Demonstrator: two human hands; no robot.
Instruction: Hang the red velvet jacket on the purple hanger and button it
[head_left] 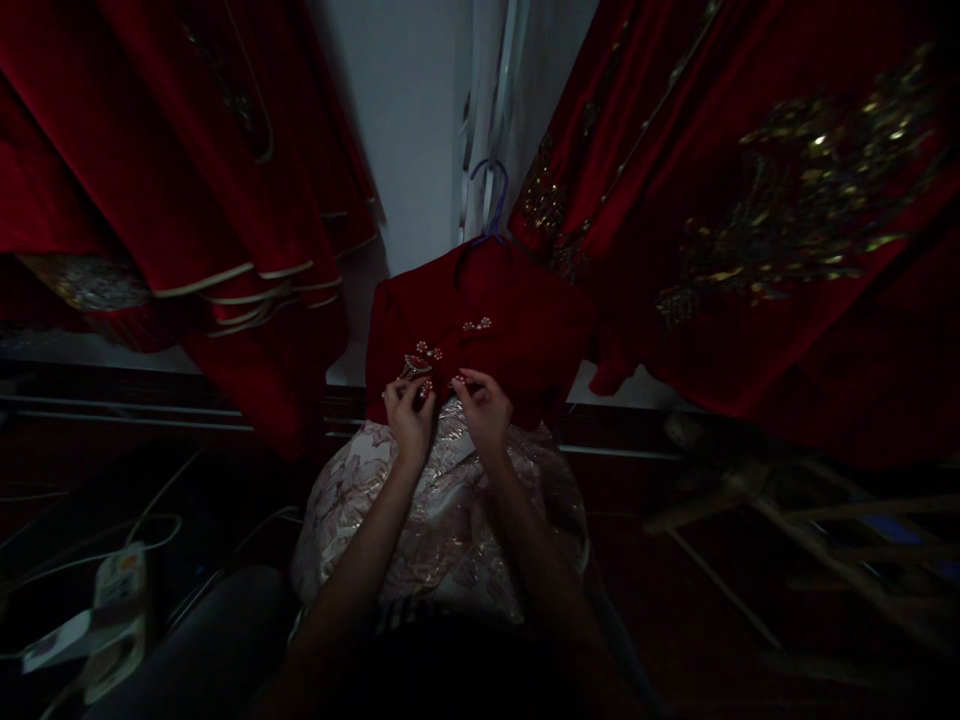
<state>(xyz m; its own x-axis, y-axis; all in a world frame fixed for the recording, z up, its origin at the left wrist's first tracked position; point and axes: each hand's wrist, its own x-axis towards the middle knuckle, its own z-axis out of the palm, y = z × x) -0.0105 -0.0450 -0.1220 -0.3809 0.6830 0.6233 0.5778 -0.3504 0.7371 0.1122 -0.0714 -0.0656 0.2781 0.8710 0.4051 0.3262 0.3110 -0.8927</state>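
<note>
A red jacket (540, 310) with a pale, shiny patterned skirt (442, 520) below it hangs in front of me on a purple hanger (492, 200). Beaded flower-like fasteners (477, 325) sit on its front, and a jewelled ornament (414, 366) lies to their left. My left hand (409, 412) pinches the jacket's lower front at a small beaded fastener, just below the ornament. Level with it, my right hand (486, 408) pinches the opposite front edge, also at a beaded piece. Fingertips partly hide what they grip, and the light is dim.
More red garments (247, 200) hang at the left, and others with gold sequins (817, 190) at the right. A power strip (118, 620) with cables lies at lower left. Wooden bars of a rack or stool (817, 550) stand low at right.
</note>
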